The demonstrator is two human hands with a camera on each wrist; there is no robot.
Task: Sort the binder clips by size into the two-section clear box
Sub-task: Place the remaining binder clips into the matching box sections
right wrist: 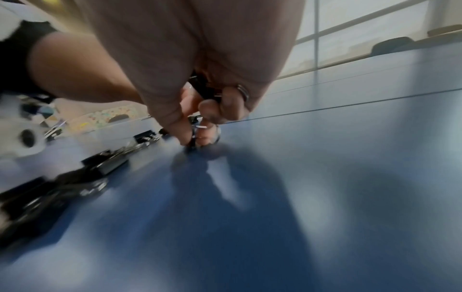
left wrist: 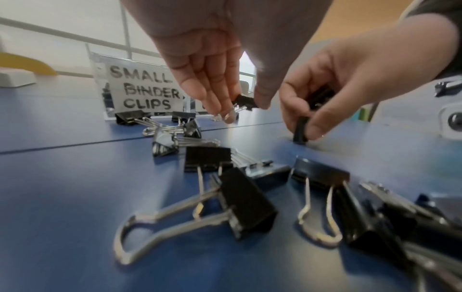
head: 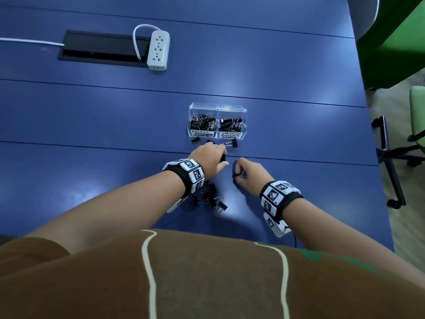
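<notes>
The two-section clear box [head: 243,110] stands on the blue table; its left half is labelled small binder clips [left wrist: 145,89] and its right half medium, and both hold black clips. My left hand [head: 220,157] hovers just in front of the box and pinches a small black clip [left wrist: 243,101] between thumb and fingers. To its right, my right hand [head: 238,174] pinches a black clip [left wrist: 300,129] that stands on the tabletop. A second clip [right wrist: 205,89] is tucked in the right palm. A loose pile of clips [head: 210,199] lies near my left wrist.
Three stray clips [head: 195,141] lie against the box's front. A white power strip [head: 158,50] and a black cable hatch [head: 103,46] sit at the far left. The table's right edge [head: 377,180] borders a chair base [head: 391,155].
</notes>
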